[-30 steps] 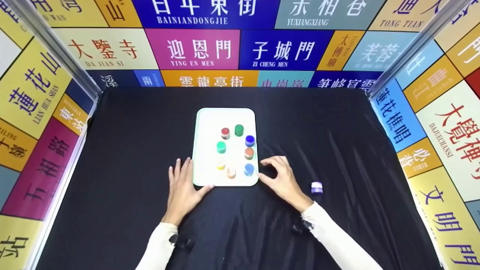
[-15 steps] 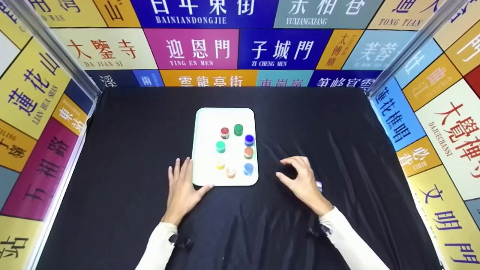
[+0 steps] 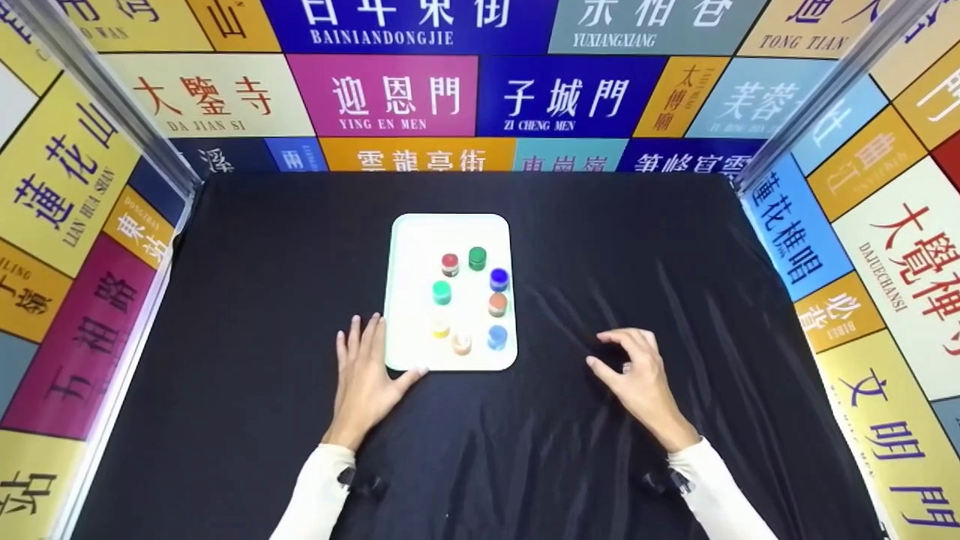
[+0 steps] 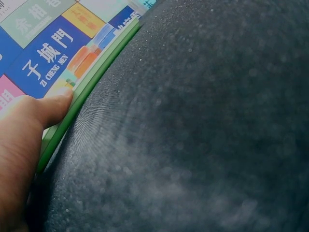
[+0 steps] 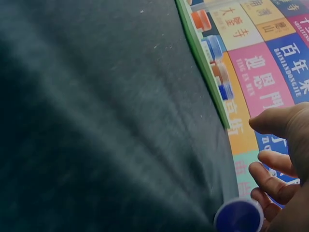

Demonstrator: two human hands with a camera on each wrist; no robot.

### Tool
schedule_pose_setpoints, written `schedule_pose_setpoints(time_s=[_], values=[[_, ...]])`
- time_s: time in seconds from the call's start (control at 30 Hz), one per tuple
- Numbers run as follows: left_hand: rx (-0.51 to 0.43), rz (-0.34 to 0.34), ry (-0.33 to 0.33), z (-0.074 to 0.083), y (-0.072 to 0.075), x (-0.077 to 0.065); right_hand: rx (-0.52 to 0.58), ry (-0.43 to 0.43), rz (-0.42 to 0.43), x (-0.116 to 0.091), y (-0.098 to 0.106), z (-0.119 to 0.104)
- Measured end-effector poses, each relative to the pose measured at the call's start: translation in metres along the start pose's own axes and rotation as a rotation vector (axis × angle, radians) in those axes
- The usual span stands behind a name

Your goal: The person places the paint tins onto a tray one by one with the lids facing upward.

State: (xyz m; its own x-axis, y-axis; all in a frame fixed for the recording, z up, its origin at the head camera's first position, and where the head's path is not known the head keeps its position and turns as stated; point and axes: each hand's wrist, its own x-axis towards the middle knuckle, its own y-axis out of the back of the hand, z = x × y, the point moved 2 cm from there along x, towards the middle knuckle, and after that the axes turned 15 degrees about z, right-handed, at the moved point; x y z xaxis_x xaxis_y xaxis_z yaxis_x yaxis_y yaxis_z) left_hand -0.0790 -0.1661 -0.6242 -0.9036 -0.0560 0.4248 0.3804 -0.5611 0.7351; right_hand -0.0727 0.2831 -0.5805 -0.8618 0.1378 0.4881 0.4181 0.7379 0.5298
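My left hand rests at the near left corner of a white tray, its fingers straight along the left side and the thumb on the front edge. In the left wrist view the thumb lies over the tray's green rim. Well to the right of the tray, my right hand hovers over the cloth with loosely bent fingers and a gap between thumb and forefinger. A paint jar with a purple lid stands by its lower fingers in the right wrist view; from the head it is mostly hidden under the hand.
On the tray stand several small paint jars, among them red, dark green, teal, dark blue, orange and light blue. Black cloth covers the table. Printed sign panels wall three sides.
My right hand has moved from the tray's right edge rightward to the purple-lidded jar, which it now mostly covers. The left hand and the jars on the tray have stayed put.
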Motion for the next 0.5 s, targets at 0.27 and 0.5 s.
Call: schedule_pose_setpoints(time_s=[0.27,0.5], values=[[-0.003,-0.001,-0.001,0.000,-0.001,0.000,0.011,0.022,0.042,-0.007,0.015,0.013],[-0.001,0.006,-0.004,0.000,0.000,0.000,-0.015,0.008,0.052,-0.014,0.025,0.020]])
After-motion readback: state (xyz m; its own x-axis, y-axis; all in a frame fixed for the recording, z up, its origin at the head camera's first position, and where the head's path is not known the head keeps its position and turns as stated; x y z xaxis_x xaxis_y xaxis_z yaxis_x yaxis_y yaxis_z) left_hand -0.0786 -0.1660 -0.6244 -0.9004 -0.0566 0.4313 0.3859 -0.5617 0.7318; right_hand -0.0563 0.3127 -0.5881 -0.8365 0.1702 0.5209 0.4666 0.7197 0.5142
